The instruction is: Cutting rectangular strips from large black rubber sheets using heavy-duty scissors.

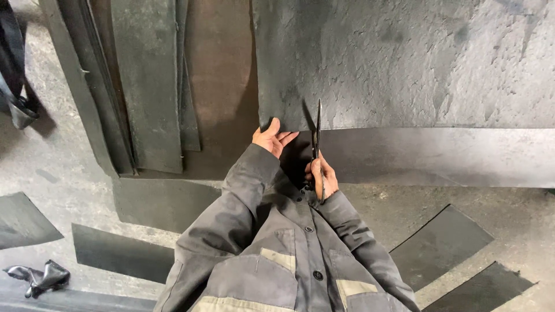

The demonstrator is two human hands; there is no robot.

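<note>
While the right hand (321,176) grips shears (317,138), blades upright at the rubber sheet's (404,63) near edge on the floor, left hand (273,138) lies open, flat beside them. Cutting appears underway; next stroke needs sheet held taut.

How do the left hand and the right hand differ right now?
The left hand lies open on the edge of the large dark sheet; the right hand is closed round the shears. The left hand sits farther from the body. Both wear grey jacket sleeves.
</note>
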